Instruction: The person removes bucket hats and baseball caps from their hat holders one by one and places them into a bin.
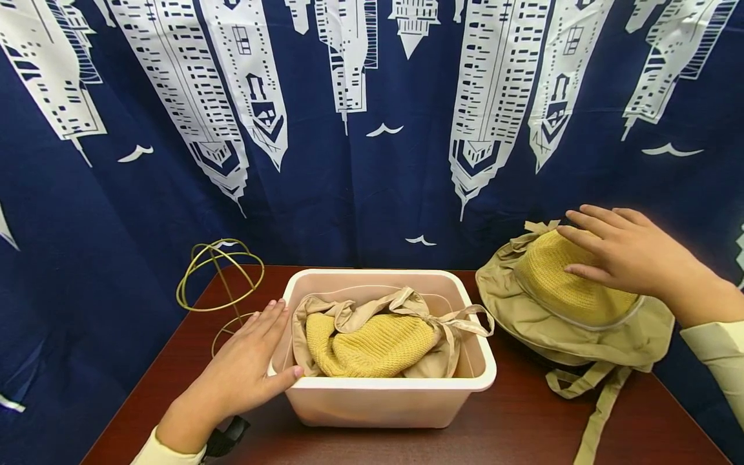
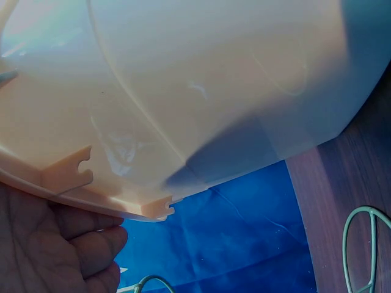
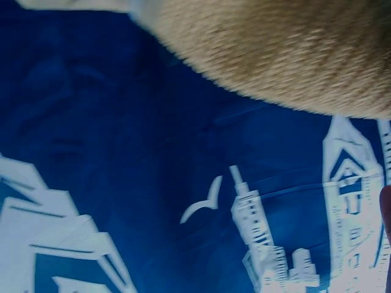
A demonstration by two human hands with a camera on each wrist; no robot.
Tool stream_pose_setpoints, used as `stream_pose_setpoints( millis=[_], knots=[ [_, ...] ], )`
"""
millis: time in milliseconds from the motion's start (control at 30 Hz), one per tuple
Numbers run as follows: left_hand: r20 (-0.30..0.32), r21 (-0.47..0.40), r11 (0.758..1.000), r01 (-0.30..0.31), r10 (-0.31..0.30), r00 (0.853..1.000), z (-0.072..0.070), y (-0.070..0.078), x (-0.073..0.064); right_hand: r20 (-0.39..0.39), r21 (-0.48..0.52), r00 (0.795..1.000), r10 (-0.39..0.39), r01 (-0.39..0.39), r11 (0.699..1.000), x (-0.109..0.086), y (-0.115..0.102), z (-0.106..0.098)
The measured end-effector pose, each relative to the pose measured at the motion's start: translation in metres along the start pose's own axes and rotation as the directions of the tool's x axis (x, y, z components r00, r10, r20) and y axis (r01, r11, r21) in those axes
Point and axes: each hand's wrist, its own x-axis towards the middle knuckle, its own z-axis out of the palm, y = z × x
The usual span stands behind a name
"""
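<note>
A pale pink plastic bin (image 1: 383,403) stands on the table with a folded sun hat (image 1: 378,345) in it. That hat has a yellow woven crown, a beige cloth brim and a tie that hangs over the bin's right rim. My left hand (image 1: 247,365) rests along the bin's left rim, fingers straight and thumb at the front corner. In the left wrist view its fingers touch the rim from outside. At the right, a second sun hat (image 1: 575,278) sits brim down. My right hand (image 1: 633,252) is spread at its crown; whether it touches cannot be told.
A gold wire stand (image 1: 221,274) with a round top is left of the bin, partly behind my left hand. Cloth ties (image 1: 604,407) trail from the second hat down the table (image 1: 523,420). A blue curtain (image 1: 372,181) with white buildings hangs behind.
</note>
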Motion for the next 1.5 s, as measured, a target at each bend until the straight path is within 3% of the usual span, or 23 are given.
stream_pose_setpoints(
  millis=[200,500,1033,1500],
  knots=[
    [-0.006,0.004,1.000,-0.004,0.004,1.000,-0.001,-0.001,0.001,0.080,-0.024,0.993,0.092,-0.090,0.996,-0.013,0.014,-0.003],
    [-0.007,-0.006,1.000,-0.006,0.006,1.000,-0.001,0.000,0.000,0.162,-0.003,0.966,0.201,-0.203,0.979,-0.017,0.015,0.002],
    [-0.017,-0.005,1.000,-0.009,0.009,1.000,0.000,0.000,-0.001,0.193,0.079,0.965,0.175,-0.193,0.978,-0.018,0.009,0.008],
    [-0.018,0.000,1.000,-0.010,0.010,1.000,0.000,0.000,-0.002,0.183,0.061,0.967,0.177,-0.191,0.980,-0.024,0.013,0.000]
  ],
)
